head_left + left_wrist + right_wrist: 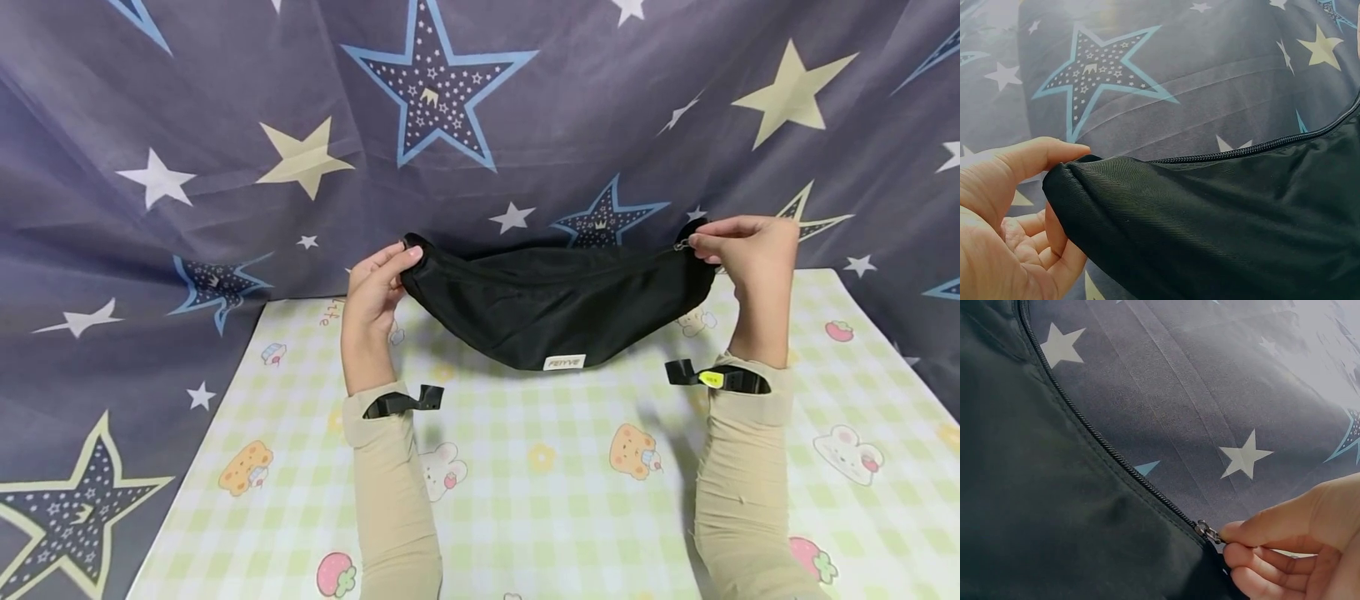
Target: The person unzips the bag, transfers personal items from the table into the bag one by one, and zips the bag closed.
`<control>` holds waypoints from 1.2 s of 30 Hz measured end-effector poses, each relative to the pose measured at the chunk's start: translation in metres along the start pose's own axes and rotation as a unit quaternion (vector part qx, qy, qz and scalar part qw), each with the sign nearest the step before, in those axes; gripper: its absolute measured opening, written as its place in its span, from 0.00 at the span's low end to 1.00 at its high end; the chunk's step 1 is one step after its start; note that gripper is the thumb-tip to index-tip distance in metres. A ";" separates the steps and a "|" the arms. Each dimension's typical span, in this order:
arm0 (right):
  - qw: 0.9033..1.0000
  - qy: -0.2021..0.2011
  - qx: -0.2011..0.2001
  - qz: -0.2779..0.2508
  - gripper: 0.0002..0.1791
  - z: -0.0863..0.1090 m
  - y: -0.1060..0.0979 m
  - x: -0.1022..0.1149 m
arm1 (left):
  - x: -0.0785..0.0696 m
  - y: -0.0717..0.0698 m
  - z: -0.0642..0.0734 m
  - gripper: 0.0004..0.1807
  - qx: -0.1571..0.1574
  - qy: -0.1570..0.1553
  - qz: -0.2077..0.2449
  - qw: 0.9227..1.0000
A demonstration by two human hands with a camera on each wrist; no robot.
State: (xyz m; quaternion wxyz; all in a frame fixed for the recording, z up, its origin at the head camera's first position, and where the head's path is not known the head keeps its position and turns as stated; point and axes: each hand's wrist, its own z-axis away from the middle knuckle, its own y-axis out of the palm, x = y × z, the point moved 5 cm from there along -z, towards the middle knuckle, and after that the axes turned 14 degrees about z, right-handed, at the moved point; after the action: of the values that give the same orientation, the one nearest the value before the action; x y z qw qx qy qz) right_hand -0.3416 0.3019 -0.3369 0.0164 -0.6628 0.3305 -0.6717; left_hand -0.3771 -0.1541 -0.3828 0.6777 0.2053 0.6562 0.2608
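A black waist bag [555,308] with a small white label [564,362] hangs between both hands, above the tabletop. Its left end is pinched by my left hand [372,287], thumb over the corner and fingers behind it. At the other end, my right hand [753,250] pinches the metal zipper pull [1209,531] between thumb and forefinger. The zipper [1094,434] runs along the bag's upper edge, and its teeth look joined in the right wrist view. In the left wrist view the bag's corner [1063,187] is folded under the thumb.
Below lies a table with a green-checked cloth [525,525] printed with cartoon animals and strawberries. A dark star-patterned curtain [247,100] hangs behind the table and at both sides. Black straps [393,404] circle both wrists over beige sleeves.
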 end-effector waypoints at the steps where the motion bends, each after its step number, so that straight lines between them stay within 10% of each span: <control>1: 1.000 -0.001 -0.003 -0.004 0.17 0.000 0.000 0.000 | -0.001 0.001 0.000 0.07 0.002 0.002 -0.003 1.000; 36: 0.997 0.038 -0.060 0.016 0.16 -0.006 -0.011 -0.013 | -0.001 -0.003 0.000 0.06 -0.001 -0.008 -0.004 1.000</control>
State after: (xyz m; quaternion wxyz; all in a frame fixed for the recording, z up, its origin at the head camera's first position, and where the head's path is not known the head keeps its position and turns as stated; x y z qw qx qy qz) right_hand -0.3406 0.3187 -0.3423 -0.0249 -0.6314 0.3808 -0.6751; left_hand -0.3770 -0.1567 -0.3840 0.6846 0.2038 0.6509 0.2571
